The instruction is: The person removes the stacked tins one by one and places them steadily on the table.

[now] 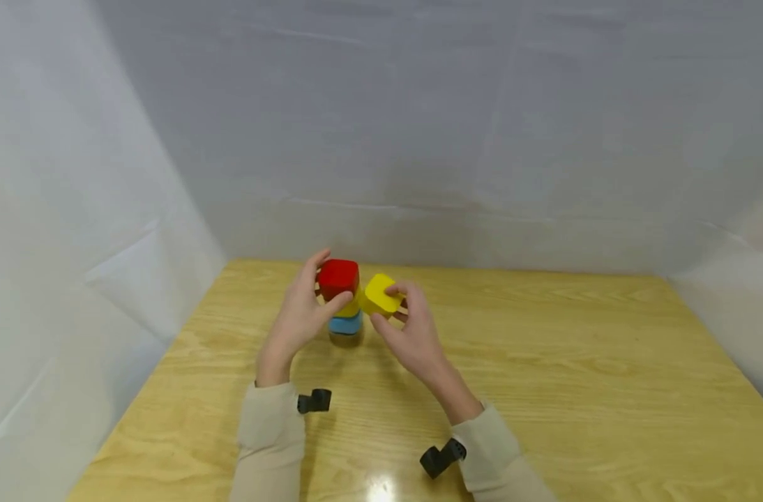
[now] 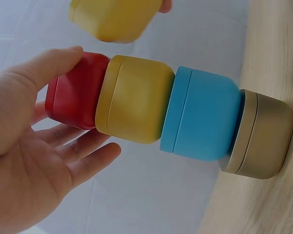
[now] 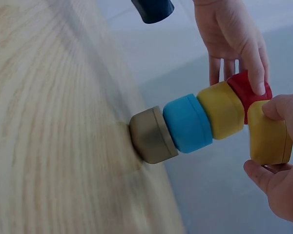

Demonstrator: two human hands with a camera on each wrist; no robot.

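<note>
Wooden table (image 1: 545,362) is bearing a stack of four rounded cups near its far left: tan cup (image 2: 261,134) at the base, blue cup (image 2: 202,114), yellow cup (image 2: 134,100), red cup (image 1: 339,277) topmost. Left hand (image 1: 300,317) is gripping the red cup between thumb and fingers. Right hand (image 1: 413,331) is pinching a second yellow cup (image 1: 380,294) (held aloft, tilted) just right of the stack.

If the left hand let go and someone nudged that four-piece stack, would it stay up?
Probably not. The stack stands four tall on one narrow tan base, so it looks tippy. The rounded pieces sit slightly out of line, and the red top tilts. The left hand touches only that top piece, so lower joints may shift.
</note>
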